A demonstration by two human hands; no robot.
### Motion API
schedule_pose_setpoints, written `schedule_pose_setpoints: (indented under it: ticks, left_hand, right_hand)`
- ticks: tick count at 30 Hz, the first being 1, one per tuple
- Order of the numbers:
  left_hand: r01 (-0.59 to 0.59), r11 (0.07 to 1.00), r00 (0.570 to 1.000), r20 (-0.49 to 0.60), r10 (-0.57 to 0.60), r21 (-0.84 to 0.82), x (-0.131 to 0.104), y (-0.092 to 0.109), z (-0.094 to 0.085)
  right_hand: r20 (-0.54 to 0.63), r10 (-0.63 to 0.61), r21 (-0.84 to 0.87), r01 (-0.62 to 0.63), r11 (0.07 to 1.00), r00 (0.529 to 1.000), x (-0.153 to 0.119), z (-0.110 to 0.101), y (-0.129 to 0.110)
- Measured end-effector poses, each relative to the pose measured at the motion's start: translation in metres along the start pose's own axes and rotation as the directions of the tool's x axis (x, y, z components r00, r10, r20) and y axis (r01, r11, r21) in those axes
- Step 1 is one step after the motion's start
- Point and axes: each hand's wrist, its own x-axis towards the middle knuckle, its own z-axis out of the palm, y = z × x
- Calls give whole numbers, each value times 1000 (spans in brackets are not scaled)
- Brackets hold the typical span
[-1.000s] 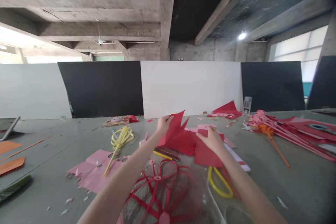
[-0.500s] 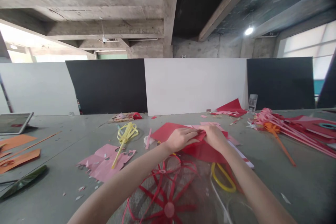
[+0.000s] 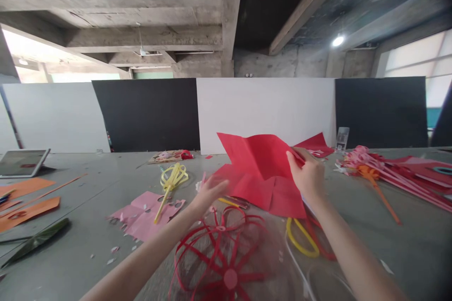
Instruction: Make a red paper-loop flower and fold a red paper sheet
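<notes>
Working over a cluttered gray table (image 3: 88,263), the person has the creased red paper (image 3: 263,155) supported on one side only; the likely fault is an uncontrolled fold or sag, caused by the unsupported far left corner. A tear at the right edge is also possible if the left part is pulled against a tight pinch. Next in size, the red strip frame (image 3: 230,279) sits on the near side of the paper; a dropping panel could flatten its thin curved strips. The yellow loop (image 3: 306,252) at near right could snag a paper edge drawn toward the person. The smallest hazard is the yellow ribbed item (image 3: 229,202), just beside the paper's near left edge, where it could be trapped under a panel and leave a dent. Position of the red paper: its raised panel (image 3: 235,146) stands to the left of the right hand (image 3: 308,174), and its lower panel (image 3: 275,195) spreads on the near side, between the two hands. Whether both panels form one sheet cannot be told. The right hand is narrow, thumb and fingers pinching the paper's right edge. The left hand (image 3: 213,190) is wide, fingers extended toward the paper's left portion, gripping nothing visible; blur prevents confirming contact.
</notes>
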Motion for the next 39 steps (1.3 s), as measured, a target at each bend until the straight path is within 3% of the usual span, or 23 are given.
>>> schedule_pose_setpoints:
  ticks: [3, 5, 7, 11, 13, 14, 19, 28, 34, 37, 39]
  left_hand:
    - [106, 964, 988, 131, -76, -242, 0, 10, -8]
    - [193, 855, 973, 209, -101, -481, 1, 19, -15]
    - [249, 743, 966, 219, -141, -622, 1, 25, -22]
    - [297, 759, 954, 143, -265, -579, -5, 24, -24]
    - [311, 767, 948, 125, -292, -561, -12, 21, -21]
    - [307, 770, 948, 111, -298, -560, -15, 19, -20]
    - [213, 787, 967, 9, -255, -579, -22, 18, -25]
    - [79, 816, 987, -72, -146, -573, -22, 9, -38]
    - [74, 887, 994, -40, -103, -455, -26, 18, -25]
    - [83, 938, 996, 7, -86, -336, -25, 23, -20]
    - [91, 972, 995, 53, -82, -218, -26, 23, -17]
  right_hand:
    - [-12, -282, 153, 280, 948, 959, -6, -9, -20]
    - [2, -549, 232, 534, 813, 836, -15, -17, -33]
    - [51, -742, 232, 715, 660, 668, -27, -26, -42]
    - [193, -891, 191, 875, 445, 411, -63, -38, -48]
    - [220, -911, 186, 902, 389, 348, -85, -39, -47]
    - [225, -913, 188, 905, 382, 339, -96, -39, -47]
    - [272, -875, 160, 878, 451, 400, -129, -30, -49]
    - [318, -854, 212, 847, 488, 413, -128, -27, -50]
    - [393, -856, 212, 873, 438, 334, -115, -38, -39]
    - [354, -852, 142, 879, 456, 385, -103, -48, -21]
    - [355, -815, 70, 857, 511, 457, -96, -58, -5]
